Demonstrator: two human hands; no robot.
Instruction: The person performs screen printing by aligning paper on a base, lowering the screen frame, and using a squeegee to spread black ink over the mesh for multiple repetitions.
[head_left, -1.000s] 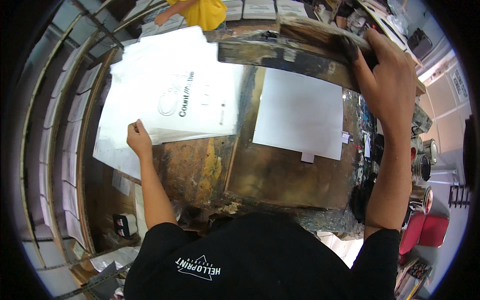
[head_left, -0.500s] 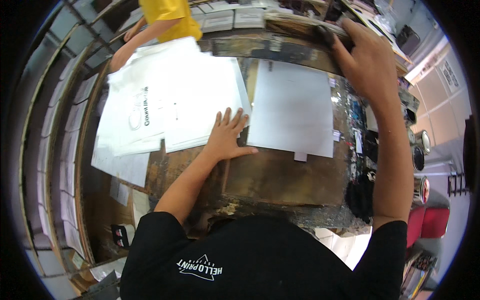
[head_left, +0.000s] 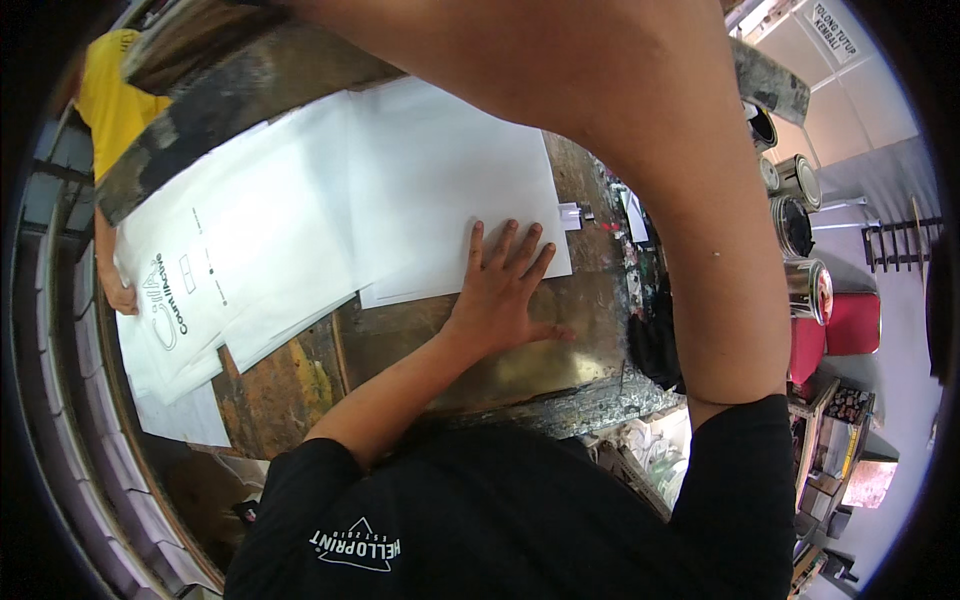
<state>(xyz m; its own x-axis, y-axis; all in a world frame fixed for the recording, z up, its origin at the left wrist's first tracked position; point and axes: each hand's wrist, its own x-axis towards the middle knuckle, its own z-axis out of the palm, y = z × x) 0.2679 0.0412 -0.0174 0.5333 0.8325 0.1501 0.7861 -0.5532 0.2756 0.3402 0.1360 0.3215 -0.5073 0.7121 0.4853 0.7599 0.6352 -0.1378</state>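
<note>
My left hand lies spread over the lower right part of a plain white sheet, its fingertips on the sheet and its thumb out over the brown tabletop. My right forearm sweeps across the top of the view toward the upper left; the hand itself is cut off by the upper edge. A dark, ink-stained wooden frame stands tilted at the upper left, beyond the sheets. Left of the plain sheet, partly meeting it, lies a loose stack of white sheets with black print.
A co-worker in a yellow shirt has a hand at the stack's left edge. Paint tins line the right side, near a red chair. Drying racks stand at the left. A black cloth lies at the table's right edge.
My view has turned, so the table appears shifted left. My right hand, earlier on the wooden frame, has gone out of view. My left hand now rests on the plain sheet.
</note>
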